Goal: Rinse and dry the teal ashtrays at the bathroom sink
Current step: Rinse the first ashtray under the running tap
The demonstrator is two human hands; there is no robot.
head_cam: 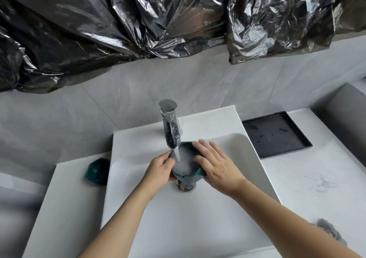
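Head view: I note a white sink (150, 214) under grey tile. Under its running faucet (170, 127), the water-filled teal ashtray (195, 175): left hand (161, 170) grips its rim, right hand (215, 164) lies flat on it. Second ashtray (97, 171) sits left of the basin.

Glossy chrome faucet (170, 127), crinkled shiny plastic sheeting (138, 26), matt black tray (276, 134)

Grey marble-look wall tiles (198, 83) back a white countertop (309, 178) faintly veined in grey; crumpled black plastic sheeting (99, 30) hangs across the upper wall — perhaps over a mirror; a shallow black tray (275, 133) lies on the counter's right side; the light is soft, even.
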